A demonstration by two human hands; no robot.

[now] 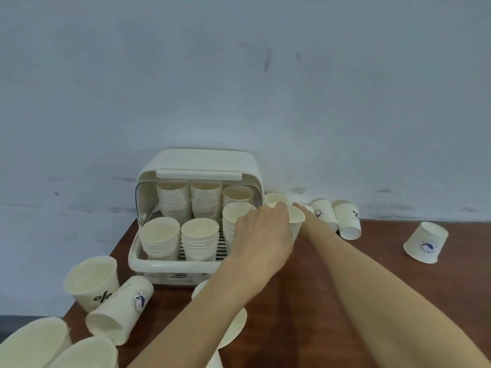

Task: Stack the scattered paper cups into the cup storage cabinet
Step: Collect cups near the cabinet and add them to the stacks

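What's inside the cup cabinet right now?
The cabinet holds six stacks of cups, three behind and three in front, on a slatted rack. The left hand covers part of the front right stack.

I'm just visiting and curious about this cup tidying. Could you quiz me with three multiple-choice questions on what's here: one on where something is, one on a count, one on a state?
1. Where does the cup storage cabinet stand?
A. against the wall
B. at the table's near edge
C. on the floor

2. How many cup stacks are in the cabinet's front row?
A. one
B. three
C. six

3. The cabinet's door is:
A. shut
B. open
C. removed

Answers: 1 A, its back meets the wall. 2 B, three stacks stand side by side in front. 3 B, the lid is lifted up and the cups show while the hands hold a paper cup beside it.
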